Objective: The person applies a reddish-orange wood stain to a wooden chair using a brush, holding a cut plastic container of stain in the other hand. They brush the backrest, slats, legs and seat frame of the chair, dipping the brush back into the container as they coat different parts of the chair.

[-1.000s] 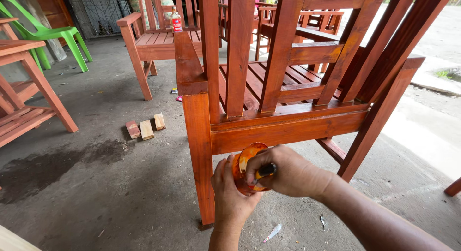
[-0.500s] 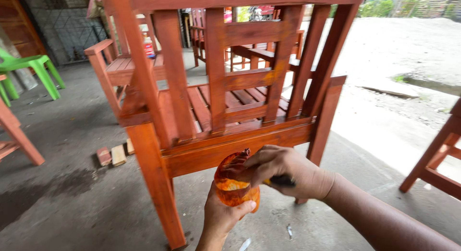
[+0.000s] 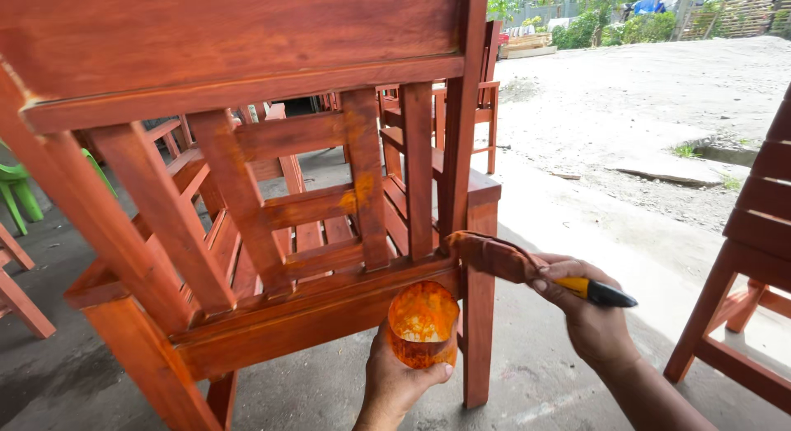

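My left hand (image 3: 395, 380) holds a small clear cup (image 3: 423, 322) smeared with orange stain, just below the chair's back rail. My right hand (image 3: 589, 316) grips a tool with a yellow and black handle (image 3: 595, 292); its head is wrapped in a stained brown cloth (image 3: 493, 256). The cloth tip touches the lower end of the right back post of a red-brown wooden chair (image 3: 272, 200). An orange patch shows on one slat (image 3: 361, 192).
More wooden chairs stand behind (image 3: 486, 101), and part of another is at the right edge (image 3: 754, 258). A green plastic chair (image 3: 16, 192) sits at far left. Concrete floor lies below, with a gravel yard and greenery beyond.
My view has moved closer to and around the chair's back. My right hand has drawn the cloth-wrapped tool out of the cup and put it against the chair post.
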A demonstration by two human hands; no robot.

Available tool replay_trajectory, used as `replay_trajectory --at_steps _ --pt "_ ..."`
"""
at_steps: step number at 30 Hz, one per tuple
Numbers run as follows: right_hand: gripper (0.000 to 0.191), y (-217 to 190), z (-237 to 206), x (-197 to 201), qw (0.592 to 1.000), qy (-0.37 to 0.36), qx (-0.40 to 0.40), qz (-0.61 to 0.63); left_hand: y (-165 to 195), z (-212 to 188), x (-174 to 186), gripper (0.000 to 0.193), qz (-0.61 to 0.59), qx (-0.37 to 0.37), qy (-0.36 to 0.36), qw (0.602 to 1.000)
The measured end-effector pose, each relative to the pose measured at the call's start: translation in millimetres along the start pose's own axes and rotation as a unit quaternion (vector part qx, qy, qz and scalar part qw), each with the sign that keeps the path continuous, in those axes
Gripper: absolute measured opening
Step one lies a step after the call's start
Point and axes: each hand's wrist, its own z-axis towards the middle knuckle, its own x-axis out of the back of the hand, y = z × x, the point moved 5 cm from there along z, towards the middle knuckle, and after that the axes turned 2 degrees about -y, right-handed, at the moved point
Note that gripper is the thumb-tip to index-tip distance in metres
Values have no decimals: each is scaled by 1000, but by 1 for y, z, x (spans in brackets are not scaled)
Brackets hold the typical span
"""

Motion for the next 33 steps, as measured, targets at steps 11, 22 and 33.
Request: replay_trajectory --at_steps 11,22,33 --pt "17 -28 43 18 903 -37 274 -330 -18 50 -35 94 10 24 71 997" --pt "20 23 59 4 873 -66 310 -370 -33 67 -26 95 61 19 111 992" --pt "18 146 10 18 868 -118 253 -410 -65 70 -31 92 37 20 102 994"
